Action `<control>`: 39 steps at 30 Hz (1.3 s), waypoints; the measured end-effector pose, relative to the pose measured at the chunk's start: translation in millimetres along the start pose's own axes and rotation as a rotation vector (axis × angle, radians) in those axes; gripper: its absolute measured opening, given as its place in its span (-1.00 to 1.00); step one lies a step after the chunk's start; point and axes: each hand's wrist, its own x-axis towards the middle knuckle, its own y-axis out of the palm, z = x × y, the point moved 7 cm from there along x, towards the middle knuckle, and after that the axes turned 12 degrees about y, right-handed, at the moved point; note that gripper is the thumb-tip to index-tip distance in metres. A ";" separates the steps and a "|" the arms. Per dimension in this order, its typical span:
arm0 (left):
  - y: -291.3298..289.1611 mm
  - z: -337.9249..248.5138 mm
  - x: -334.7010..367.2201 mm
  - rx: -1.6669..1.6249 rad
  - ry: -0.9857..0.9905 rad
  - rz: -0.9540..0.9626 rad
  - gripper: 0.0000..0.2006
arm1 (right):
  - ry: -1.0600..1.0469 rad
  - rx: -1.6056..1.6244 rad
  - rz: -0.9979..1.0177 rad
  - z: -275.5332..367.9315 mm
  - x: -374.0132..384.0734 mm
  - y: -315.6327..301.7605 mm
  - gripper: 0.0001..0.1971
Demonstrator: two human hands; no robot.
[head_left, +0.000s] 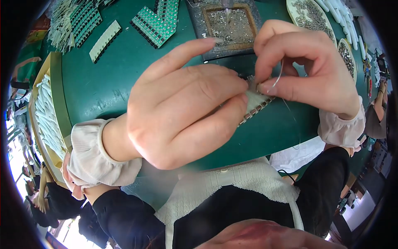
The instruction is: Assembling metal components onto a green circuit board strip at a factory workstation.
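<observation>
While the left hand (188, 103) presses a pale strip (256, 103) between its fingertips, the right hand (309, 68) works at the strip's far end with thumb and forefinger pinched together, apparently on a fine silvery wire (280, 74). Whether they also grip the strip is hidden. The strip lies between the two sets of fingers, much of it covered by the left ones. Its exposed edge already carries a row of small metal parts, so this piece looks partway along; the wire bows up loose beside the right thumb, and its fastening seems the portion left. How much is finished under the left fingers cannot be told.

Beyond the fingers, on the green surface (97, 87), stands a dark tray (232, 48) littered with metal bits, a tool tip (226, 4) above it. Off past the left fingers lie another pale strip (105, 41), green circuit boards (157, 27) and a bundle of white wires (62, 29), suggesting that more pieces belong to the batch, though their stage is unclear. Left of the left wrist, a box (61, 93) holds white tubular pieces (49, 112). Past the right fingers come a dish of small metal parts (291, 11), a smaller dish (346, 58) and long white tubes (342, 20).

Out in the room, other people sit far to the left (43, 186) and right (378, 108) of the hands.
</observation>
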 end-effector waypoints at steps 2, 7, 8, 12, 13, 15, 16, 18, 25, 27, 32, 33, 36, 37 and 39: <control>0.2 1.6 0.7 0.008 0.003 -0.019 -0.67 | 0.009 -0.017 0.023 4.4 1.2 1.4 -0.89; 2.8 -1.0 -0.7 0.011 0.008 -0.042 -0.68 | 0.023 0.032 0.050 -2.6 0.6 4.2 -0.88; 2.8 -1.0 -0.5 0.010 0.006 -0.040 -0.68 | 0.031 0.061 0.061 -4.8 0.6 4.7 -0.88; 2.3 -2.0 -0.2 0.011 -0.001 -0.041 -0.67 | -0.006 0.082 0.087 -13.5 -0.9 5.5 -0.88; 3.1 -1.4 -0.2 0.011 -0.001 -0.040 -0.67 | -0.015 0.082 0.083 -13.7 -1.3 5.1 -0.87; 3.7 -1.9 -0.9 0.025 0.032 -0.055 -0.67 | -0.022 0.082 0.079 -13.7 -1.8 4.3 -0.87; 3.4 -2.1 -0.8 0.024 0.033 -0.055 -0.67 | -0.034 0.064 0.075 -12.8 -2.2 4.1 -0.87; 4.0 -4.1 -0.2 -0.017 0.045 -0.036 -0.68 | -0.047 0.045 0.072 -11.6 -2.3 4.2 -0.88; 3.2 -1.5 -3.2 -0.080 0.043 -0.090 -0.73 | 0.134 0.349 -0.149 -34.9 -7.5 -3.0 -0.79; 5.4 12.9 -3.5 -0.243 -0.297 0.021 -0.78 | 0.132 0.217 -0.190 -30.8 -10.7 -4.3 -0.81; 17.8 53.3 -35.6 -0.794 -1.046 -0.269 -0.89 | 0.116 -0.105 -0.287 -19.8 -15.3 -9.2 -0.83; 19.7 61.1 -42.5 -0.828 -1.160 -0.263 -0.90 | 0.112 -0.167 -0.305 -18.0 -15.0 -9.8 -0.84; 21.2 74.1 -59.9 -1.124 -1.107 -0.520 -0.88 | 0.102 -0.360 -0.358 -11.0 -13.3 -13.3 -0.85; 19.5 75.7 -59.1 -1.122 -1.109 -0.525 -0.88 | 0.098 -0.427 -0.375 -7.2 -13.0 -15.2 -0.86; 18.4 76.9 -57.9 -1.151 -1.127 -0.555 -0.85 | 0.089 -0.493 -0.388 -2.0 -10.6 -15.4 -0.86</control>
